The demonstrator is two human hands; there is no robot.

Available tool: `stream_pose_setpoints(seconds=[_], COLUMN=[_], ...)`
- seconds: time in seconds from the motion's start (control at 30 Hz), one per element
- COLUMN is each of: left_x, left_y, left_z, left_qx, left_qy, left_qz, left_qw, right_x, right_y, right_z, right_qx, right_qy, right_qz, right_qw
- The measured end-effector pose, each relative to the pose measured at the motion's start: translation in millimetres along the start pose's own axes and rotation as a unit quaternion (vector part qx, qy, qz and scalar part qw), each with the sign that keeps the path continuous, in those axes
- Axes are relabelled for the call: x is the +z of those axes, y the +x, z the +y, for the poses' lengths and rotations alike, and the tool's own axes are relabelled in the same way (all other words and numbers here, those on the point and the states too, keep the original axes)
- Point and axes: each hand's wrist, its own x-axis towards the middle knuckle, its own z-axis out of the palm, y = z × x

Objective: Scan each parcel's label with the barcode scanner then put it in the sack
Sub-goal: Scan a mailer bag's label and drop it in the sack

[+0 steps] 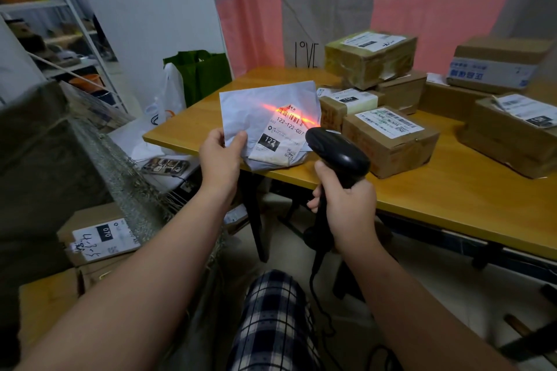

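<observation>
A bare orange-brown wooden surface (452,199) fills the right, with a hanging cloth of grey, pink and cream squares (331,9) behind it, while at the far left a dark green fabric bag (202,75) stands just beside a white plastic bag (170,90), near a white metal shelf rack (87,36).

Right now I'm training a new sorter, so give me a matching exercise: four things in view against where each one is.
Things:
1 grey mailer
2 scanner
3 green bag
4 brown boxes

Places:
A on the table
B in the right hand
C by the white wall
D in the left hand

Pairs: 1-D, 2-B, 3-C, 4-A.
</observation>
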Motion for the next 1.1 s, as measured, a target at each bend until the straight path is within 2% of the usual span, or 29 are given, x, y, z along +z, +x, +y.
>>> stream_pose_setpoints(seconds=[0.47,0.73,0.93,1.1], left_x=[6.5,6.0,-6.6,-68.6], left_y=[-14.4,-21.2,-23.8,-37.1], left_z=[1.5,0.0,12.1,30.4], left_qx=[-0.022,-0.029,-0.006,0.047], left_qy=[0.012,0.01,0.002,0.03], left_qz=[-0.004,-0.004,-0.006,0.041], left_qw=[1.0,1.0,1.0,0.998], right_x=[6.7,5.6,8.3,33.2], right_y=[-14.4,-17.4,-15.7,-15.6], right_z=[4.6,4.8,8.9,0.6], right_qx=[0.046,0.05,0.016,-0.033], right_qy=[0.055,0.066,0.038,-0.043], right_qz=[0.049,0.044,-0.021,-0.169], right_qw=[0.996,0.996,0.999,0.984])
